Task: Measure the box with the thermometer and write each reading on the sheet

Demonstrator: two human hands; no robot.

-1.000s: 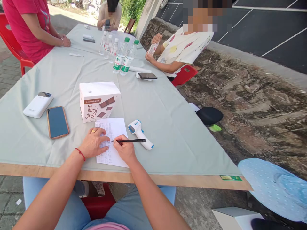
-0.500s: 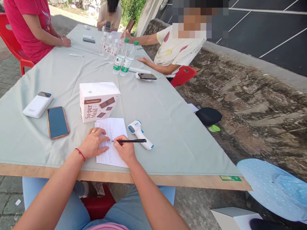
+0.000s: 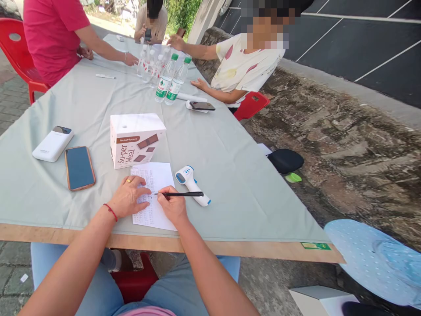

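Note:
A sheet of paper (image 3: 162, 210) with rows of small handwriting on its left part lies before me on the cloth. My left hand (image 3: 131, 196) rests on it with the fingers spread, a ring on one finger. In my right hand (image 3: 173, 205) I grip a black pen (image 3: 184, 194), its tip at the writing near my left fingertips. Just behind the paper stands a white box (image 3: 138, 140) printed "Super Meal". To the right of the paper lies a white and blue infrared thermometer (image 3: 192, 185).
On the left lie a smartphone (image 3: 79, 168) and a white power bank (image 3: 53, 144). Several water bottles (image 3: 164, 79) stand farther back, near another phone (image 3: 202, 106). Three other people sit around the table (image 3: 246, 197). A light-blue hat (image 3: 375, 263) is at lower right.
My right hand and the pen have shifted slightly right; my left hand stays put. The person in pink has stretched an arm toward the bottles. The person at right has lowered a brown object.

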